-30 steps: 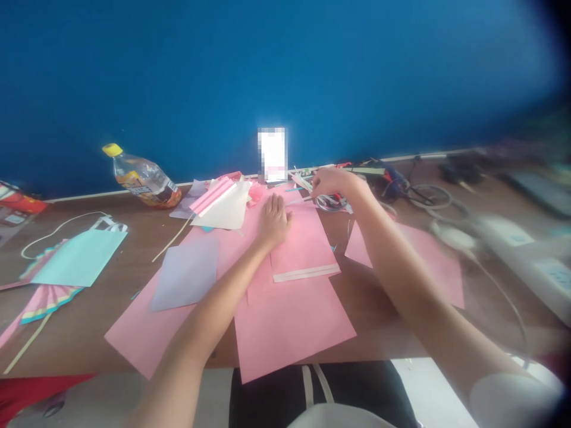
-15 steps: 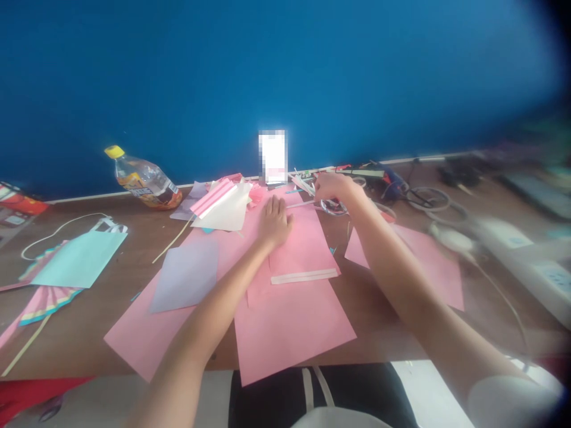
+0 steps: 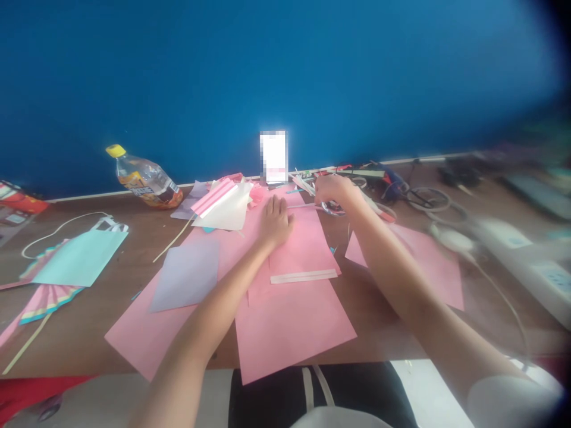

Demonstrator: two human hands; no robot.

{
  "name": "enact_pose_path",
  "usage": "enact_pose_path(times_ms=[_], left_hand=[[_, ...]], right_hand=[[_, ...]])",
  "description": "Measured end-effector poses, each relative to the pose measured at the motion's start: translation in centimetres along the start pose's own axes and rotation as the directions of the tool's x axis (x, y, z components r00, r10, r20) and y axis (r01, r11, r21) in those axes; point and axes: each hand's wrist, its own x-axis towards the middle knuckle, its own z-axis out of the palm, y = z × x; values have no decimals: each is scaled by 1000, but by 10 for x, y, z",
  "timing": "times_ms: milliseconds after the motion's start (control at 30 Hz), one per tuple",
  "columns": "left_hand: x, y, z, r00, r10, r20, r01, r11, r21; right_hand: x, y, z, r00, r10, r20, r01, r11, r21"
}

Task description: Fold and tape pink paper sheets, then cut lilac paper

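My left hand (image 3: 276, 223) lies flat on a pink paper sheet (image 3: 306, 238), fingers stretched forward. A thin white strip of tape (image 3: 303, 206) runs from beside its fingers to my right hand (image 3: 334, 190). The right fingers are closed on the strip's far end, with a tape roll (image 3: 331, 208) just below them, partly hidden. A second white strip (image 3: 304, 276) lies along the near edge of the pink sheet. Larger pink sheets (image 3: 294, 333) lie underneath, and a lilac square of paper (image 3: 185, 276) rests left of my left forearm.
A phone-like bright screen (image 3: 273, 156) stands by the blue wall. At the left are a tilted drink bottle (image 3: 149, 184), a pale-green paper (image 3: 82, 258) and a pleated paper fan (image 3: 51, 303). Cables (image 3: 430, 199) and a power strip (image 3: 526, 255) lie at the right.
Both hands keep nearly the same place and hold. The view has shifted very slightly; nothing else has visibly moved.
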Motion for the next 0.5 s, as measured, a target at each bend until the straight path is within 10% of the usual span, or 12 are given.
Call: enact_pose_path(times_ms=[500], left_hand=[[-1,1,0,1000,15,-13,-15,997,73]], right_hand=[[5,-8,9,998,24,-54,-31,993,-117]])
